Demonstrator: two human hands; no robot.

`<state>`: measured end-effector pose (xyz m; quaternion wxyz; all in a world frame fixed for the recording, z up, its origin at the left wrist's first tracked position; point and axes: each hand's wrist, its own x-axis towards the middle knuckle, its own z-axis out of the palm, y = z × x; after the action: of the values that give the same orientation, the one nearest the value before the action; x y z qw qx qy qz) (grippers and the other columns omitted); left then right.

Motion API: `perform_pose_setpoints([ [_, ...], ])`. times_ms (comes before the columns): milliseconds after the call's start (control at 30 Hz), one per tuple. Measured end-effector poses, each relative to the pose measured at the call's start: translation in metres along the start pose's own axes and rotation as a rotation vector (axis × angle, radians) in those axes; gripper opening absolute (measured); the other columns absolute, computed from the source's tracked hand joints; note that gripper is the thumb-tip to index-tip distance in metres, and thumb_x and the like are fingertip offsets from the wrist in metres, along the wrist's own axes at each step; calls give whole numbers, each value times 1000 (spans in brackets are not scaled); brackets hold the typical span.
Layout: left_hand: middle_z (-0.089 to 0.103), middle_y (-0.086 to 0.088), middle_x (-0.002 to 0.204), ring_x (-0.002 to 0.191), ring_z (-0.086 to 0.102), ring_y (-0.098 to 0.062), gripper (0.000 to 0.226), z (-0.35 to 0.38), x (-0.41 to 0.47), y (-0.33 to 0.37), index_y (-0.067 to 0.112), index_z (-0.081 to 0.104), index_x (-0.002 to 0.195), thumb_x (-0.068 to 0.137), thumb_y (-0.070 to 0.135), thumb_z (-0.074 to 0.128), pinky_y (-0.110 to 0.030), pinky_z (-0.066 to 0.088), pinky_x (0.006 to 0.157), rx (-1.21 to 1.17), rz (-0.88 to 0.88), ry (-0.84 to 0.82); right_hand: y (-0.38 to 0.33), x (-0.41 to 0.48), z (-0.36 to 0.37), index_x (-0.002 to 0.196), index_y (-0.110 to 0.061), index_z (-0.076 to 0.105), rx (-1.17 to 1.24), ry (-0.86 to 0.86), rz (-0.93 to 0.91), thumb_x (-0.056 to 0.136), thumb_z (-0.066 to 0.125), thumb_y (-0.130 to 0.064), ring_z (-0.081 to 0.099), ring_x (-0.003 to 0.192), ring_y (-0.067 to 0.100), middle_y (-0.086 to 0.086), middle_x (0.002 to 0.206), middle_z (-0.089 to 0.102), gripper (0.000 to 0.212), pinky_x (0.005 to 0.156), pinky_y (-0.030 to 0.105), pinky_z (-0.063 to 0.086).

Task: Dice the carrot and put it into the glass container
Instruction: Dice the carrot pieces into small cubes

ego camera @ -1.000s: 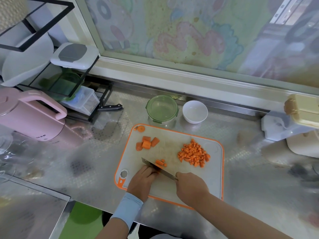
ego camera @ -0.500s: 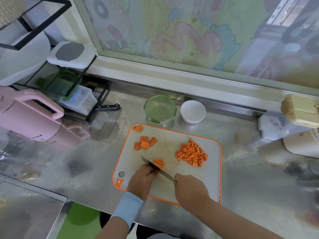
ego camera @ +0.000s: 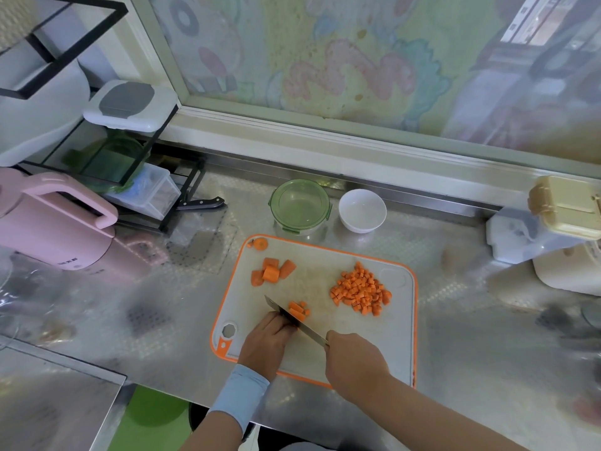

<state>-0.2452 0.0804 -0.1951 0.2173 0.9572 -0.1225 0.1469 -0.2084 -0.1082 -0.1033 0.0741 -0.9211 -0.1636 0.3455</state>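
A steel tabletop (ego camera: 455, 369) under a window carries an orange-rimmed cutting board (ego camera: 400, 336). The right hand (ego camera: 356, 366) grips a knife (ego camera: 294, 322) whose blade lies across carrot strips (ego camera: 298, 310); the left hand (ego camera: 268, 341) curls beside them, fingertips against the blade (its grasp on the carrot is hidden). Diced carrot (ego camera: 361, 292) sits right, larger chunks (ego camera: 271, 271) farther back. The glass container (ego camera: 300, 206) stands beyond the board, beside a white bowl (ego camera: 362, 209).

Soft, even daylight, seemingly from the window (ego camera: 357, 60) behind the worktop (ego camera: 487, 353); shadows are faint. The steel carries hazy glare and smeared patches. The centre, with the dice (ego camera: 359, 292), is sharp; wide-angle bending curves the blurred edges.
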Motion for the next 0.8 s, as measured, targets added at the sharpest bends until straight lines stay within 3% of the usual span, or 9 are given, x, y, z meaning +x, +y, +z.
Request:
perform_pose_setpoints([
  [100,69,-8,97,98,53,-20,23,1,-2,-2,8,74,94,83,14,55,-28,52,83,-1,-4,-22,0,4,-2,93,-21,47,1,-17,6,92,45,-10,52,69,17,-4,74,48,11,57,27,43],
  [167,69,-9,98,99,54,-21,17,2,-3,-4,8,74,95,81,10,66,-30,56,80,-5,-3,-22,-1,8,-1,93,-21,47,5,-25,10,91,46,-9,51,69,17,-4,74,47,12,52,25,37],
  [267,69,-9,100,100,56,-22,29,2,-3,-3,8,74,96,69,3,82,-31,57,81,-34,-27,-44,-3,12,5,93,-21,46,24,-27,16,89,45,-8,51,71,19,-4,74,45,13,52,26,36],
  [367,69,-8,100,101,54,-21,16,0,-1,-3,9,74,95,80,12,68,-31,56,80,-14,-10,-39,-2,13,10,97,-21,46,32,-35,20,90,45,-10,52,74,19,-4,74,44,13,59,29,43],
  [467,67,-8,99,100,52,-20,17,0,0,-3,10,73,95,81,12,62,-29,52,83,-22,-19,-68,1,14,8,101,-19,54,52,-28,14,92,43,-12,57,80,20,-5,75,45,15,67,32,50],
  [600,65,-8,94,95,50,-19,24,-2,6,-5,9,71,90,87,11,47,-24,44,84,-82,-48,-82,6,16,1,92,-21,51,74,-11,-20,101,37,-23,55,81,20,-5,78,48,16,65,31,44],
  [800,55,3,96,90,46,-13,10,-6,12,-10,22,57,92,91,24,46,-23,45,75,-146,-158,-91,11,11,-13,83,-23,51,112,39,9,99,38,-30,53,70,16,-3,78,56,22,54,27,35],
])
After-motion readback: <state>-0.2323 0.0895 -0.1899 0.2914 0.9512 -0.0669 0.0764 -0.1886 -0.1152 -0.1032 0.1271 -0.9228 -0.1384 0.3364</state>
